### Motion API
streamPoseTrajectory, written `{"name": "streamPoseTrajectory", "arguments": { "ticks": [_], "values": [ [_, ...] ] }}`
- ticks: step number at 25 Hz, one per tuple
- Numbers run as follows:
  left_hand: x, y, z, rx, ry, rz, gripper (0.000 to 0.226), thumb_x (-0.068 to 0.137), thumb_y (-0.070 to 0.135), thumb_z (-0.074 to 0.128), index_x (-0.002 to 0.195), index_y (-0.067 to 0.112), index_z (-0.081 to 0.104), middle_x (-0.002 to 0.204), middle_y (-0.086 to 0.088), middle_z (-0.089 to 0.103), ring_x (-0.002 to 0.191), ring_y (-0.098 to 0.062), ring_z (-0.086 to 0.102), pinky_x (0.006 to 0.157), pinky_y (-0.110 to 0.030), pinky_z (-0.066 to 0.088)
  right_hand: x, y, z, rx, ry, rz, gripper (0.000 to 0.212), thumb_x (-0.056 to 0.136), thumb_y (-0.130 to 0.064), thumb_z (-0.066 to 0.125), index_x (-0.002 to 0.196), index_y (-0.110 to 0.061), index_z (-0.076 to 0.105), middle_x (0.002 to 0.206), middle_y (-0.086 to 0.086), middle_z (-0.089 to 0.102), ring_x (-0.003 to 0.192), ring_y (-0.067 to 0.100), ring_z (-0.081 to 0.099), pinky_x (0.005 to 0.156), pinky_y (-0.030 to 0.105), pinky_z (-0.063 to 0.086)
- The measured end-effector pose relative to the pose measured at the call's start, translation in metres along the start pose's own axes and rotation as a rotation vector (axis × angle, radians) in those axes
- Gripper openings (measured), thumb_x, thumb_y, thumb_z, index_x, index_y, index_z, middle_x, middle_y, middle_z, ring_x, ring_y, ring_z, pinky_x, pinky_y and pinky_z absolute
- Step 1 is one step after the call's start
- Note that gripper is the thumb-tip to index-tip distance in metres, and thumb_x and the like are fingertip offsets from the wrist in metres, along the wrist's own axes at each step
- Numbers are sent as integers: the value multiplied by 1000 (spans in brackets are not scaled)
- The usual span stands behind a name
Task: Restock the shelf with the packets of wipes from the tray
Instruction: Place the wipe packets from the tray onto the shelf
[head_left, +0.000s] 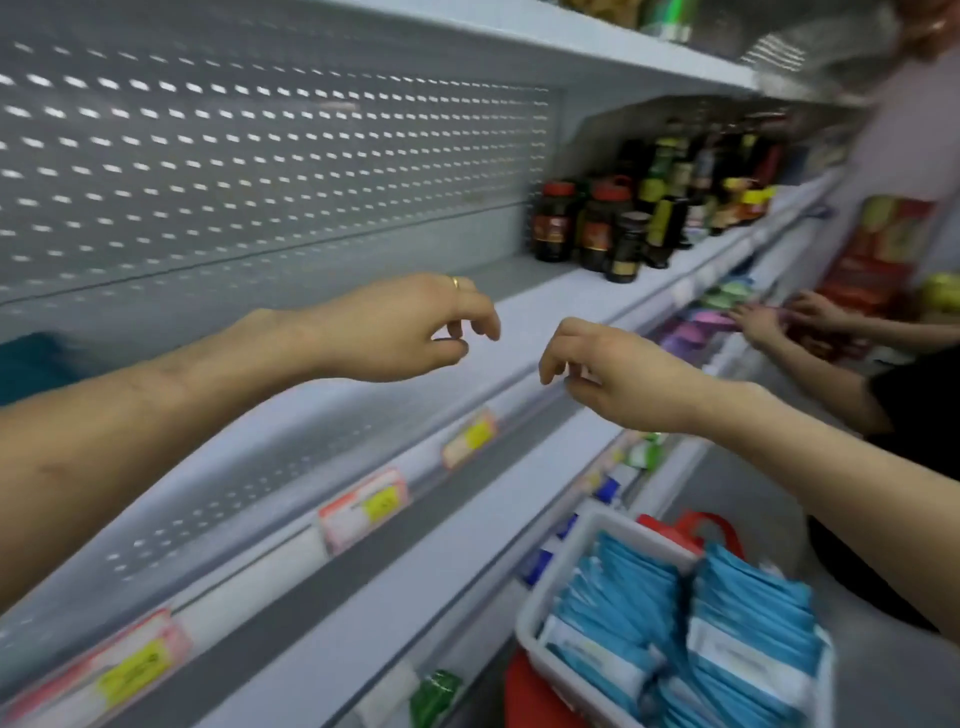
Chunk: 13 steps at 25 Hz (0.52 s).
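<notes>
Both hands (405, 332) (597, 369) empty over shelf (545, 306), wipes (675, 613) in tray (535, 623)

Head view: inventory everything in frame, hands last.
shelf: one, pale grey, across the middle
bottles: many, dark, red or yellow caps, on shelf right
price tags: three, pink-yellow, front rail
tray: one, white, bottom right
packets of wipes: many, blue-white, in tray
coloured packets: several, purple and green, lower shelf far right
another person's hands: two, far right, on those packets
left hand: bare, ringed, over shelf edge, holding nothing
right hand: bare, beside it, holding nothing
</notes>
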<state>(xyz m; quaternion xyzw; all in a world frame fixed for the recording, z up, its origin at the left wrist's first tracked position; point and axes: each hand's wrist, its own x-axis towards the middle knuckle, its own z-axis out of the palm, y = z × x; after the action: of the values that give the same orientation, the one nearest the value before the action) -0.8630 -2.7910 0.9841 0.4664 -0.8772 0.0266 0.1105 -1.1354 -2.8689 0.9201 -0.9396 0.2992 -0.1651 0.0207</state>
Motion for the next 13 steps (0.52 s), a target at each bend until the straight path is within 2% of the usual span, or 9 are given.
{"name": "streamPoseTrajectory", "arguments": {
  "ticks": [2, 4, 6, 8, 10, 13],
  "values": [
    [33, 28, 22, -55, -13, 74, 32, 94, 13, 59, 121, 28, 64, 110, 15, 57, 96, -5, 61, 81, -18, 44, -45, 28, -9, -38, -37, 108, 27, 89, -6, 60, 105, -28, 63, 103, -9, 54, 85, 10, 56, 76, 32, 46],
    [59, 49, 50, -90, -31, 139, 33, 93, 13, 60, 121, 30, 64, 108, 18, 57, 95, -4, 60, 83, -25, 47, -92, 53, -7, -59, -92, 204, 24, 88, -7, 62, 106, -23, 63, 99, -6, 56, 81, 9, 52, 74, 29, 42],
    [79, 68, 85, -130, -65, 168, 35, 91, 15, 60, 121, 32, 63, 106, 22, 56, 94, -1, 59, 83, -27, 47, -145, 73, 7, -40, -177, 313, 22, 87, -11, 62, 103, -25, 61, 96, -6, 58, 78, 11, 53, 73, 33, 46],
    [89, 85, 124, -179, -113, 197, 34, 90, 19, 58, 122, 32, 64, 107, 21, 57, 91, 3, 58, 80, -20, 43, -197, 86, 32, -21, -252, 412, 22, 84, -14, 61, 98, -31, 57, 93, -9, 56, 80, 16, 57, 74, 36, 50],
    [91, 103, 164, -233, -164, 226, 33, 91, 21, 56, 122, 31, 63, 112, 16, 61, 91, 2, 58, 78, -13, 39, -245, 93, 62, 14, -317, 499, 23, 82, -14, 60, 99, -29, 58, 94, -11, 52, 83, 15, 56, 76, 34, 49],
    [82, 120, 217, -296, -255, 196, 33, 95, 19, 59, 124, 34, 61, 117, 18, 60, 94, 3, 58, 83, -19, 44, -298, 93, 101, 65, -394, 597, 28, 83, -9, 59, 108, -21, 61, 106, -7, 52, 94, 14, 52, 83, 32, 46]
  ]
}}
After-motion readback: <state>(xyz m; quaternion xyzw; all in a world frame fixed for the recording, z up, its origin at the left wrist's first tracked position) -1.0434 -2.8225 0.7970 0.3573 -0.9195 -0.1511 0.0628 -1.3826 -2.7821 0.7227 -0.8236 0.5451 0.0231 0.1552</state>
